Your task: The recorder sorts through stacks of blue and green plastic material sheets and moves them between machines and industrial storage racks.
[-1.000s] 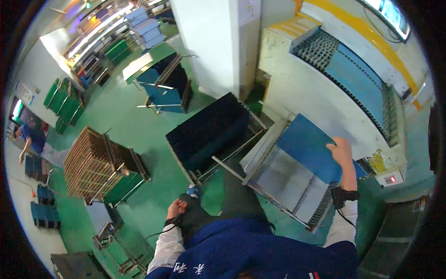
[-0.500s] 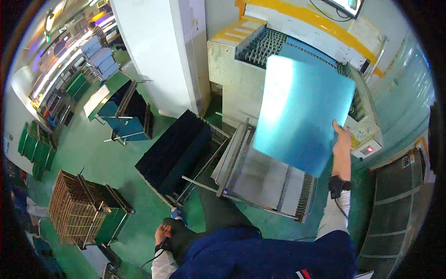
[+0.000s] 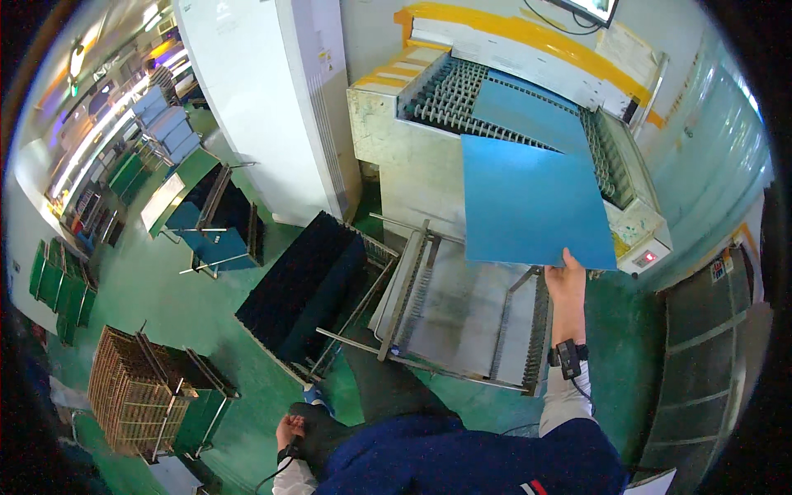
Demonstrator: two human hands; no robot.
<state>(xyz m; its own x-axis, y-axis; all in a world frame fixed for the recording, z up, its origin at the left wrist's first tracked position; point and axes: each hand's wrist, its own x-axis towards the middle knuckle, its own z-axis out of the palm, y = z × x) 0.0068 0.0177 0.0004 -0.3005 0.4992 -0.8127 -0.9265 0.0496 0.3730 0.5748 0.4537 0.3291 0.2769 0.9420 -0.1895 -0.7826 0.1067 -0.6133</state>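
My right hand [image 3: 566, 279] grips a flat blue sheet [image 3: 532, 202] by its near edge, fingers on top. The sheet is held up at a tilt in front of a roller conveyor [image 3: 441, 99], its far edge close to the rollers. Another blue sheet [image 3: 528, 111] lies on those rollers. Under the held sheet stands a metal slotted rack [image 3: 462, 309], partly covered by it. My left hand [image 3: 289, 431] is down beside my knee, its fingers loosely curled with nothing seen in them.
Left of the slotted rack stands a rack of dark boards [image 3: 301, 289]. Farther left are a brown slotted rack [image 3: 136, 392] and a cart with blue boards [image 3: 214, 223]. A white pillar [image 3: 256, 107] rises behind. A dark panelled unit [image 3: 701, 363] stands at right.
My right hand has moved left and slightly nearer, and the sheet has come down and turned, losing its bright glare. More of the rollers shows now. My left hand stays by the knee.
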